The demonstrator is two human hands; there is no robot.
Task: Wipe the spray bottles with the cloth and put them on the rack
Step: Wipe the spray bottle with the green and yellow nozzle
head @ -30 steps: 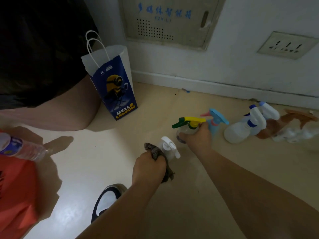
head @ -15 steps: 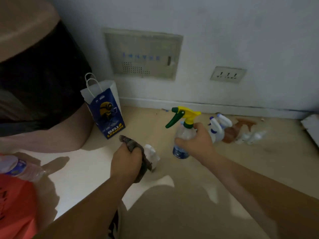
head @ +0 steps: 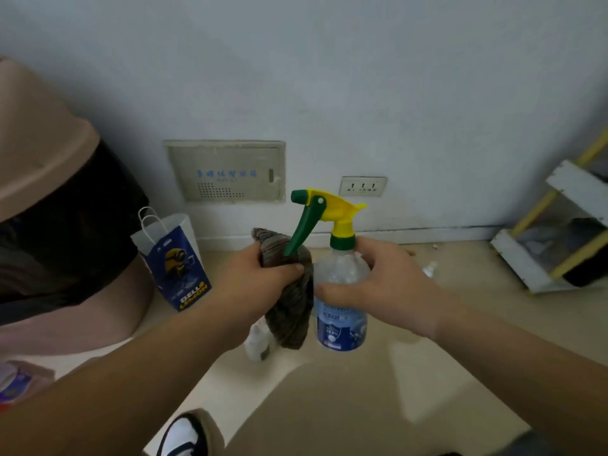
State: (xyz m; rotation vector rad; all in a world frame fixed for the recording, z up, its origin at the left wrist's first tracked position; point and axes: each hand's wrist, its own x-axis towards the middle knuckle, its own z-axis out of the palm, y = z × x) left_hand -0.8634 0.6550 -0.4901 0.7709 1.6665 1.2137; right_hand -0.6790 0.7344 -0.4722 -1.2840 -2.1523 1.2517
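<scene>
My right hand (head: 383, 284) grips a clear spray bottle (head: 340, 319) with a blue label and a yellow and green trigger head, held upright in mid air in front of me. My left hand (head: 260, 284) grips a dark grey-brown cloth (head: 291, 311), which hangs down right beside the bottle's left side. A small white spray bottle (head: 258, 340) stands on the floor below the cloth, partly hidden by my left arm. The white and yellow rack (head: 556, 232) stands against the wall at the far right.
A blue and white paper bag (head: 176, 261) stands on the floor at the left, next to a brown bin with a black liner (head: 59, 205). Another small bottle (head: 429, 268) lies on the floor behind my right hand. My shoe (head: 184, 436) shows at the bottom.
My right hand has lifted the yellow-headed bottle off the floor and up in front of me. My left hand brought the cloth up next to it. My view rose, bringing the rack into sight.
</scene>
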